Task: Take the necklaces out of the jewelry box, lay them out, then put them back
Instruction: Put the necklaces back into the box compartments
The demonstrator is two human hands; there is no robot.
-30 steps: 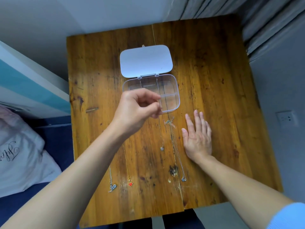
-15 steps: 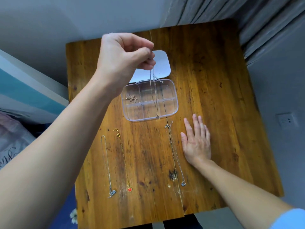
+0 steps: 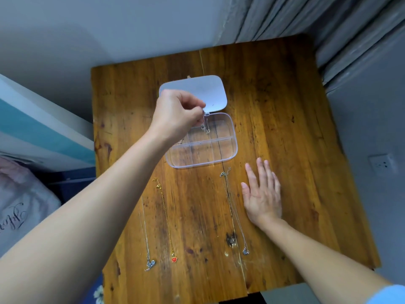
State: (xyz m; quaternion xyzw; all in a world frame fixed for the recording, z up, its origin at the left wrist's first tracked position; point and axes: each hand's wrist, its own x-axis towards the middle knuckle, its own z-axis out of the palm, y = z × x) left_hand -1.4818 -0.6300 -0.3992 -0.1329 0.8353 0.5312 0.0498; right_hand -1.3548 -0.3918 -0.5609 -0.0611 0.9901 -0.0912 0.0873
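A clear jewelry box (image 3: 225,156) with several compartments lies open on the wooden table (image 3: 274,119), its white lid (image 3: 203,93) folded back. My left hand (image 3: 177,115) hovers over the box's back left part, fingers pinched on a thin silver chain (image 3: 206,127) that dangles into a back compartment. Another small chain shows dimly under my wrist in the box. Three necklaces lie stretched out in front: a silver one with a sparkly pendant (image 3: 150,265), a gold one with a red pendant (image 3: 174,258), and a silver one with a blue pendant (image 3: 245,251). My right hand (image 3: 262,194) rests flat on the table beside that last one.
The table stands in a corner, with a grey wall behind and grey curtains (image 3: 328,23) at the back right. A bed with a pillow (image 3: 19,207) lies to the left. A wall socket (image 3: 382,164) is on the right.
My left hand, which had lifted the chain high above the lid, has come down over the box, so the chain now hangs into a back compartment. My right hand stays flat.
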